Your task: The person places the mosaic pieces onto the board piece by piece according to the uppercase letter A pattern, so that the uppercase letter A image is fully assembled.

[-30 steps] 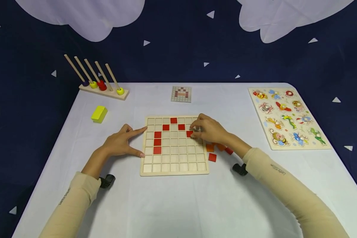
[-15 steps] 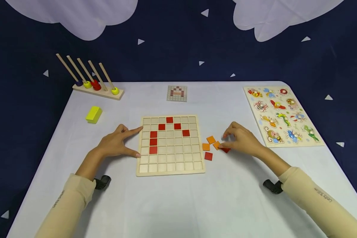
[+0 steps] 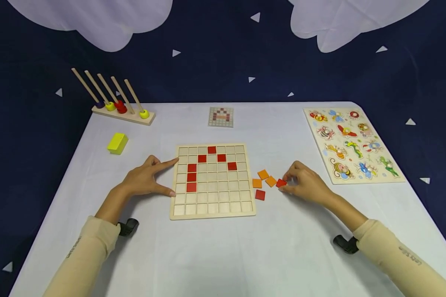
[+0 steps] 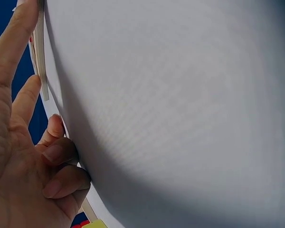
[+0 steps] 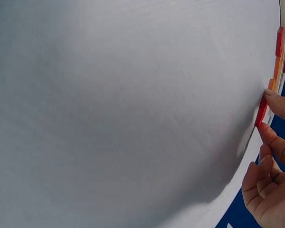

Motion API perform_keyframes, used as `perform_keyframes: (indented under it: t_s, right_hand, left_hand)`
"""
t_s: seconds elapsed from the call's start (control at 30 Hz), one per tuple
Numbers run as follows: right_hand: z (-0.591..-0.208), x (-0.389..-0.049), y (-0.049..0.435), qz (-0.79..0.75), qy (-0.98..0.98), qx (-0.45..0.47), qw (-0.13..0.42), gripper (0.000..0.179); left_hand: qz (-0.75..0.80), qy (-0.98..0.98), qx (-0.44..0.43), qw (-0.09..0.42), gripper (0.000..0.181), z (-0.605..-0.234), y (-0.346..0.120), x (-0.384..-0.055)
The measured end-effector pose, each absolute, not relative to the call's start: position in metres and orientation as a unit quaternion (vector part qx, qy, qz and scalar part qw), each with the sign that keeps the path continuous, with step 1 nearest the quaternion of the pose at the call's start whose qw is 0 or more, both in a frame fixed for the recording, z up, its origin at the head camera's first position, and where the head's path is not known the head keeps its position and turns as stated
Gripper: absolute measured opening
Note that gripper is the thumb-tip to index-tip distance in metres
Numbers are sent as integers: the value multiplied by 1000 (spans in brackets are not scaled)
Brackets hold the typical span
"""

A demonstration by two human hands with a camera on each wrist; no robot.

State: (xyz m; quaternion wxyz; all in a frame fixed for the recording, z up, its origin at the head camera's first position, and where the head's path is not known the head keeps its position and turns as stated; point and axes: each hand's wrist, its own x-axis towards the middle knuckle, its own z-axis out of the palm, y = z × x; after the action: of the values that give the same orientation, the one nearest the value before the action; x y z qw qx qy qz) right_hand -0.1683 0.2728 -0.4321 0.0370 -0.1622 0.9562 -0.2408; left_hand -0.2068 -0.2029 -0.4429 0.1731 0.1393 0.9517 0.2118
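A square wooden grid board (image 3: pixel 223 198) lies on the table, with several red tiles (image 3: pixel 191 177) set in its upper cells. My left hand (image 3: pixel 143 178) touches the board's left edge with spread thumb and index finger; the left wrist view shows its other fingers bent toward the palm. Right of the board, my right hand (image 3: pixel 305 183) pinches a red tile (image 3: pixel 281 183) between thumb and index finger. The right wrist view shows this held tile (image 5: pixel 261 111) edge-on. Beside it lie several orange tiles (image 3: pixel 263 175), and another loose red tile (image 3: pixel 260 194) is nearer the front.
Behind the board is a small pattern card (image 3: pixel 221 117). A peg stand with coloured beads (image 3: pixel 123 114) and a yellow block (image 3: pixel 117 143) are at the left. An insect knob puzzle (image 3: pixel 353 144) lies at the right.
My right hand has left the board, where a red tile now sits, and moved right to the loose tiles, taking a red one. My left hand has stayed at the board's edge.
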Motion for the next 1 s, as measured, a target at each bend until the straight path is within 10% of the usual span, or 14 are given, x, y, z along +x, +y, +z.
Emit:
perform_keyframes:
  t_s: [1.0]
  right_hand:
    - [-431,-169,269,-255,947,-197,-4,19]
  left_hand:
    - [213,951,142,174,110,-443,-204,-207]
